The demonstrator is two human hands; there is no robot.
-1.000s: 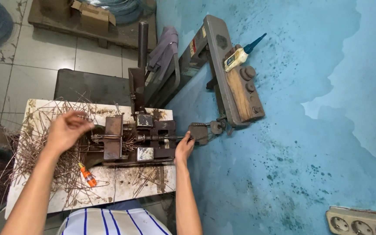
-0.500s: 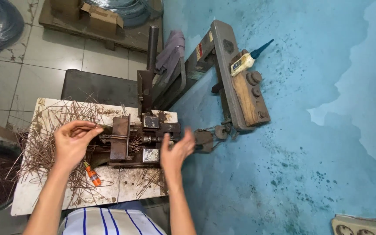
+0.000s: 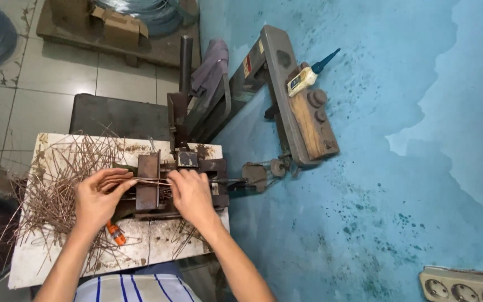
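cardboard box [image 3: 119,27] – brown, top left | glue bottle label [image 3: 296,82] – yellow-blue

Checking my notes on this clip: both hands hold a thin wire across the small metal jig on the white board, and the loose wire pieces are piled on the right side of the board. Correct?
Not quite. The head view shows the pile of loose wire pieces on the left side of the white board, beside the left hand. The rest stands: the left hand and the right hand hold a thin wire across the metal jig.

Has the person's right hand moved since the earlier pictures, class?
Yes. The right hand has shifted left, off the lever end by the pulley and onto the rusty metal jig, meeting the left hand at a thin wire rod.
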